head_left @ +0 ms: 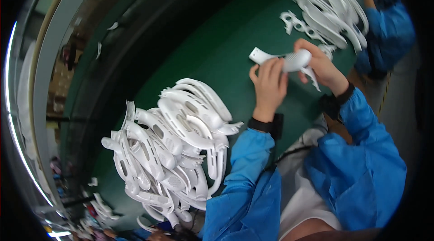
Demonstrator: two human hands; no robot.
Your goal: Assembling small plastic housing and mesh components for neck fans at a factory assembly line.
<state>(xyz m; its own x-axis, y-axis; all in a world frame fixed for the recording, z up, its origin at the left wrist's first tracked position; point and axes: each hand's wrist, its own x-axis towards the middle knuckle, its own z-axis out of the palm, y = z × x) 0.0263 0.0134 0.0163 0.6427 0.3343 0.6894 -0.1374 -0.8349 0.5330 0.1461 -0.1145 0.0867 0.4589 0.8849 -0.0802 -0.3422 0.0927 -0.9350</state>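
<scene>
Above the green surface I hold a curved white plastic shell (pixel 297 61), which has a slotted patch and a narrow flat end pointing left. My left hand (pixel 270 84) is closed on its middle, fingers bent over the near side. My right hand (pixel 324 68) grips the rounded right end, with the thumb and fingers around it. A thin, jagged white plastic strip (pixel 311 77) hangs below the right hand; whether it is joined to the shell I cannot tell. Slight blur hides the fingertips' exact contact.
A large heap of white plastic shells (pixel 167 150) lies left of my left forearm. Another pile of shells (pixel 332 8) sits at the far right, beside a white piece with round holes (pixel 298 24). A co-worker in a blue sleeve (pixel 391 28) stands beyond it. The green work surface (pixel 217 46) curves away leftward.
</scene>
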